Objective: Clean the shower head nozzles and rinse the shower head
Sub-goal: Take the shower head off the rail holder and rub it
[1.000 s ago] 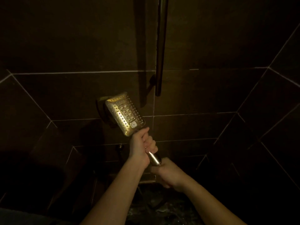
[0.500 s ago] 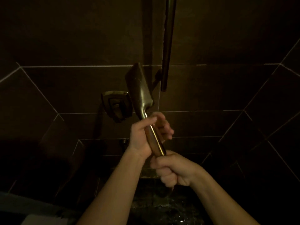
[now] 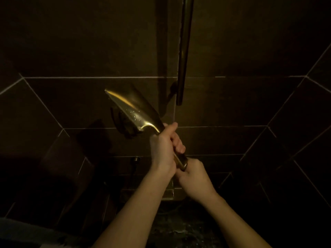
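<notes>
Left hand (image 3: 163, 149) grips the shower head (image 3: 136, 110) handle; right hand (image 3: 194, 178) is closed just below it. Nozzle face turned away, so cleaning progress can't be judged; no water visible.

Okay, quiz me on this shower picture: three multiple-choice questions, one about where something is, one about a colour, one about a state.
1. Where is the right hand? A) at the lower end of the handle B) on the wall rail C) on the floor
2. Shower head colour? A) white B) gold C) blue
3. How is the left hand? A) open, apart B) closed round the handle C) flat against the wall

Answers: 1 A, it grips below the left hand. 2 B, the metal shines gold. 3 B, its fingers wrap the handle.
</notes>
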